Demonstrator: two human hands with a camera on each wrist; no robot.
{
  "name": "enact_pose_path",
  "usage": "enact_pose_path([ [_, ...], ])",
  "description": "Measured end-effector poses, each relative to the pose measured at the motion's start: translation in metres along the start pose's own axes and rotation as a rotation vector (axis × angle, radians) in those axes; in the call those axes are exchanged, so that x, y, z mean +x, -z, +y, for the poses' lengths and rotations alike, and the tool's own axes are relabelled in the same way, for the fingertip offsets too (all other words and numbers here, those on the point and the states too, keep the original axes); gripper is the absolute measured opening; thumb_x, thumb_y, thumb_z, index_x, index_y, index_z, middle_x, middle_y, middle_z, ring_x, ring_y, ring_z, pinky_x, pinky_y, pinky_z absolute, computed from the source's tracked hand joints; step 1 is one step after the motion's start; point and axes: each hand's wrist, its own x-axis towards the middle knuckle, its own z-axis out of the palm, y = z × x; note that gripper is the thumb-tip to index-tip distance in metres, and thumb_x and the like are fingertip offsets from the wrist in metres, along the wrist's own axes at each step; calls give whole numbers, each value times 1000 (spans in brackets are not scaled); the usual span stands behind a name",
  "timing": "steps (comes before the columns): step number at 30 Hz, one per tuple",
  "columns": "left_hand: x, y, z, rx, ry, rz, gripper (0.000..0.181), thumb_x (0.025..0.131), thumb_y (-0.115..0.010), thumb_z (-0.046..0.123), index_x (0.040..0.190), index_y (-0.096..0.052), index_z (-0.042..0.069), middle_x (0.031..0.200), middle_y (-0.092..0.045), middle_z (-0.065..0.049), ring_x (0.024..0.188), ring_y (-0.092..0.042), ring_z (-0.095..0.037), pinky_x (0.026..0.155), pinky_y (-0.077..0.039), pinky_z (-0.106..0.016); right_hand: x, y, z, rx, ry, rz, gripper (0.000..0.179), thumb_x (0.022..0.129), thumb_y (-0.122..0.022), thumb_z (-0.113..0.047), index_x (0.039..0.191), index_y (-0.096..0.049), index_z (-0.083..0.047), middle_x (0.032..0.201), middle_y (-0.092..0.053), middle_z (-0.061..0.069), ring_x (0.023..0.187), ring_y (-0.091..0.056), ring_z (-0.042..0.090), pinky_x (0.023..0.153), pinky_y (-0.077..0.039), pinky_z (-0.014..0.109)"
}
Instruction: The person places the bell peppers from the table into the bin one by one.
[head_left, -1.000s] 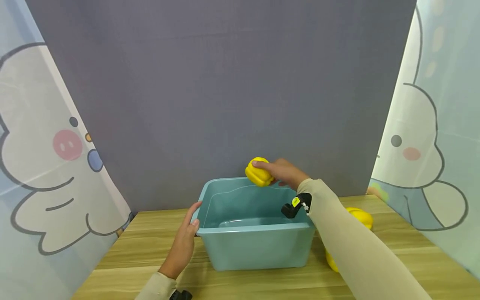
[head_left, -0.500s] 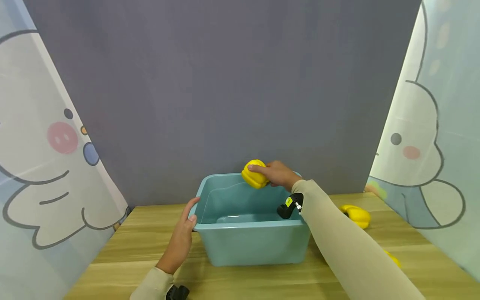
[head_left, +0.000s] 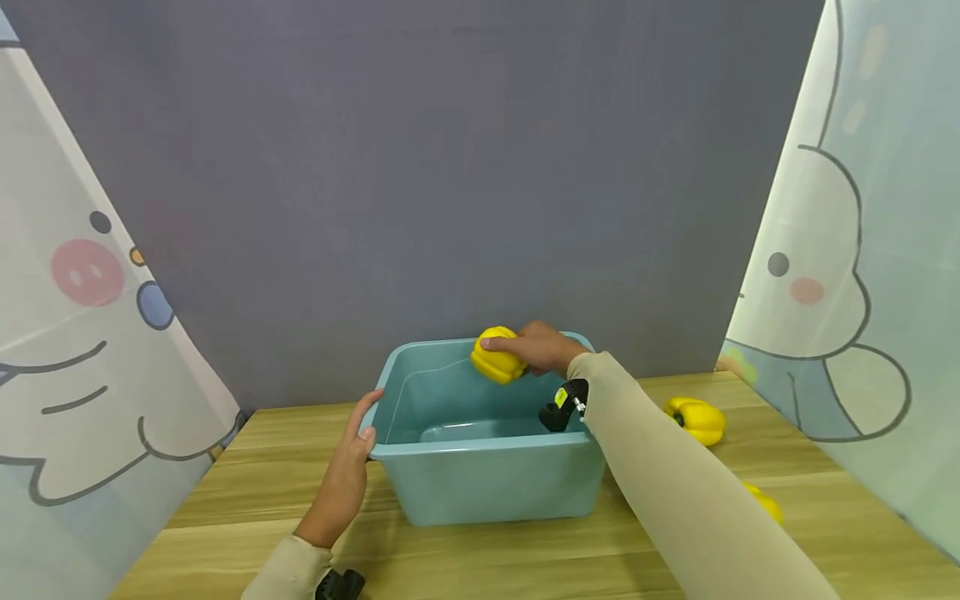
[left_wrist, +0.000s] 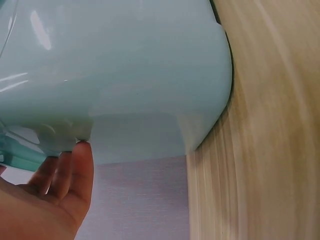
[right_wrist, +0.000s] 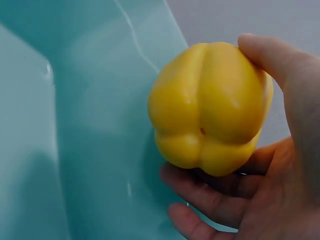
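Observation:
A yellow bell pepper (head_left: 497, 357) is held between the thumb and fingers of my right hand (head_left: 546, 347), over the back of a light blue-green plastic tub (head_left: 491, 483). In the right wrist view the bell pepper (right_wrist: 210, 105) shows its lobed bottom, with the tub's inner wall (right_wrist: 100, 115) beside it. My left hand (head_left: 348, 467) grips the tub's left rim. From the left wrist, that hand's fingers (left_wrist: 80, 175) reach under the rim against the outer wall. The visible part of the tub's floor shows no objects.
To the right of the tub, a second yellow bell pepper (head_left: 697, 420) lies on the wooden table (head_left: 450, 562). Another yellow one (head_left: 765, 503) is partly hidden by my right sleeve. A grey backdrop (head_left: 465, 183) stands behind the tub.
My right hand has lowered the bell pepper slightly, down to the tub's back rim and opening. The left hand keeps its hold on the rim. The head view has shifted a little.

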Motion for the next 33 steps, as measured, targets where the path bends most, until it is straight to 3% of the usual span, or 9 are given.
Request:
enact_pose_path([
  [11,0,0,-1,-32,-5,4,49,108,-27,28,157,-26,25,158,-22,-10,135,-31,-33,102,-23,-59,2,-3,1,-94,-37,-63,59,86,-63,-65,97,-65,-7,88,-63,7,81,-60,25,66,-50,34],
  [20,1,-1,-3,-39,-15,-1,50,108,-27,30,157,-25,24,158,-22,-10,135,-31,-34,102,-24,-59,0,-4,0,-192,-33,-243,61,83,-67,-66,106,-65,-9,98,-63,5,95,-60,25,81,-54,42],
  [25,3,0,-2,-37,-14,-14,49,108,-26,29,157,-24,25,158,-22,-10,132,-34,-33,101,-27,-57,-2,-3,0,-258,-20,-288,59,83,-65,-66,98,-67,-10,92,-63,5,96,-62,28,79,-55,42],
  [33,1,1,0,3,-12,-1,49,108,-27,29,157,-25,24,157,-24,-11,134,-32,-34,101,-26,-59,-1,-7,1,-307,-49,-307,59,81,-67,-67,99,-66,-11,94,-64,4,92,-62,23,75,-55,39],
])
